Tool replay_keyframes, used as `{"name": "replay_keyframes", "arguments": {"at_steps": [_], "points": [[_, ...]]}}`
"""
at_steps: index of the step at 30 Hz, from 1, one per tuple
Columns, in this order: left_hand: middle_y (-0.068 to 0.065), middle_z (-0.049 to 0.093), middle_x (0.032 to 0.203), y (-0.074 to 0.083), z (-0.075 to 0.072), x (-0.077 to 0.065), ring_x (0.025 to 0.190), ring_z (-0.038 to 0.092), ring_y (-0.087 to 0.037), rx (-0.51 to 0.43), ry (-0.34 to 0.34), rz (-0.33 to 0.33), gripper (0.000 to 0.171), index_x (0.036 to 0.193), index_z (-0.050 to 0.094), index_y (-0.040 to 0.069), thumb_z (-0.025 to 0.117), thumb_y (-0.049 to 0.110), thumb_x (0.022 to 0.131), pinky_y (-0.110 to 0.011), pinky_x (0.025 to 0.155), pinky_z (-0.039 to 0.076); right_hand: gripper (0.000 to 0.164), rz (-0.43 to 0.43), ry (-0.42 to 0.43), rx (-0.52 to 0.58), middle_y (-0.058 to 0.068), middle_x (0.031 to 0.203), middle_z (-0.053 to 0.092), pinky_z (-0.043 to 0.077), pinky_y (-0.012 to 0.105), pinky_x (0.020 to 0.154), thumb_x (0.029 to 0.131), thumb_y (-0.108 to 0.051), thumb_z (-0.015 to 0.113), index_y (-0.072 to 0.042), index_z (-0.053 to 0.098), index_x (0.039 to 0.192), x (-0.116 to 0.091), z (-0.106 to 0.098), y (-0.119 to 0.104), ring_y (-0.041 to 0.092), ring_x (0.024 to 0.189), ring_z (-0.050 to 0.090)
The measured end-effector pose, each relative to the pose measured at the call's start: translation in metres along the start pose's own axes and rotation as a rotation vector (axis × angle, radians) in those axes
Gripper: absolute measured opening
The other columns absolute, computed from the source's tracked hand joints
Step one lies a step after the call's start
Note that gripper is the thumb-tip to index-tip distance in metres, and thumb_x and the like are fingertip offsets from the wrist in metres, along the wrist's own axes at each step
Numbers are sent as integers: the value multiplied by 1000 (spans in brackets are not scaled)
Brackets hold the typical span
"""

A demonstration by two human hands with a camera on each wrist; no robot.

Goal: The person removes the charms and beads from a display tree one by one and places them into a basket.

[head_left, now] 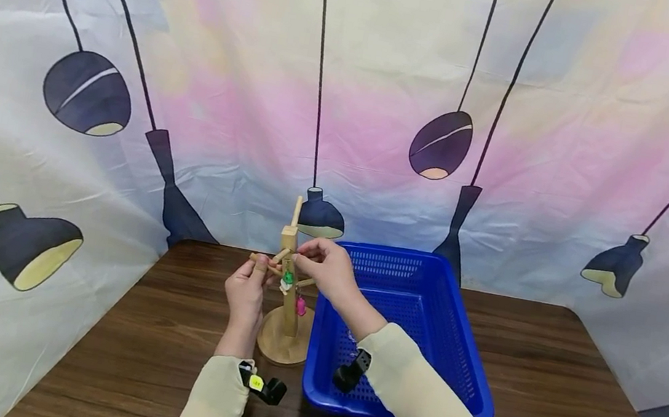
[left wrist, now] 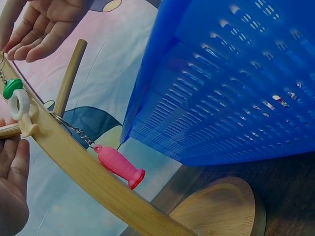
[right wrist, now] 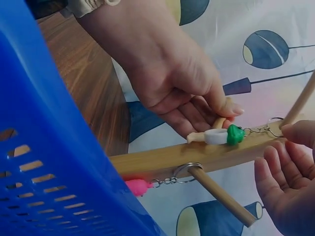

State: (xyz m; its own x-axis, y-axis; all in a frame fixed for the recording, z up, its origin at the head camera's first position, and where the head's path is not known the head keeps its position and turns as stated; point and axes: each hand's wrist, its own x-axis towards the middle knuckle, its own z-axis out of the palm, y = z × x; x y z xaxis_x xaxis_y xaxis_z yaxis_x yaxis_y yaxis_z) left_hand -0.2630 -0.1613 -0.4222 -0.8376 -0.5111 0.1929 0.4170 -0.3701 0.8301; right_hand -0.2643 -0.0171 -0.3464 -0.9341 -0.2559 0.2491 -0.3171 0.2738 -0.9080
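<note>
A wooden peg stand [head_left: 288, 315] stands upright left of the blue basket. My left hand [head_left: 245, 295] pinches one of its wooden pegs [left wrist: 9, 131] between thumb and fingers. A keychain with a green-and-white figure [right wrist: 221, 136] hangs against the post. Its metal ring [right wrist: 273, 122] lies at the foot of a higher peg [right wrist: 301, 98]. There my right hand [head_left: 328, 266] pinches the ring with thumb and fingertip, the other fingers loosely bent. Lower on the post, a pink keychain [left wrist: 118, 164] hangs by its ring from another peg [right wrist: 224, 194].
The blue perforated basket [head_left: 464, 348] stands close to the right of the stand, under my right forearm. Small items show through its holes. The stand's round base [head_left: 271, 345] rests on the brown wooden table [head_left: 155, 326]. A printed cloth [head_left: 386, 99] hangs behind.
</note>
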Motion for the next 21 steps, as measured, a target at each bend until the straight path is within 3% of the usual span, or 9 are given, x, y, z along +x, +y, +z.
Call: {"name": "replay_keyframes", "arguments": {"at_steps": [8, 16, 21], "points": [[9, 71, 66, 0, 2, -1, 65, 69, 0, -7, -3, 8, 37, 71, 70, 15, 57, 6, 104, -14, 63, 59, 11, -15, 47, 5, 19, 99, 75, 52, 20, 64, 94, -9, 72, -1, 72, 101, 0, 5, 3, 11, 78, 64], [9, 72, 66, 1, -2, -1, 65, 67, -1, 16, -37, -6, 34, 72, 70, 15, 59, 9, 104, -14, 59, 53, 10, -29, 57, 15, 19, 94, 74, 48, 18, 62, 93, -8, 70, -1, 73, 98, -1, 5, 0, 9, 74, 59], [9, 72, 68, 2, -3, 0, 66, 68, 0, 20, -39, -31, 37, 73, 72, 17, 57, 6, 104, -14, 61, 55, 11, -18, 40, 32, 19, 96, 74, 50, 18, 64, 94, -9, 70, 0, 73, 100, -2, 3, -3, 9, 76, 61]]}}
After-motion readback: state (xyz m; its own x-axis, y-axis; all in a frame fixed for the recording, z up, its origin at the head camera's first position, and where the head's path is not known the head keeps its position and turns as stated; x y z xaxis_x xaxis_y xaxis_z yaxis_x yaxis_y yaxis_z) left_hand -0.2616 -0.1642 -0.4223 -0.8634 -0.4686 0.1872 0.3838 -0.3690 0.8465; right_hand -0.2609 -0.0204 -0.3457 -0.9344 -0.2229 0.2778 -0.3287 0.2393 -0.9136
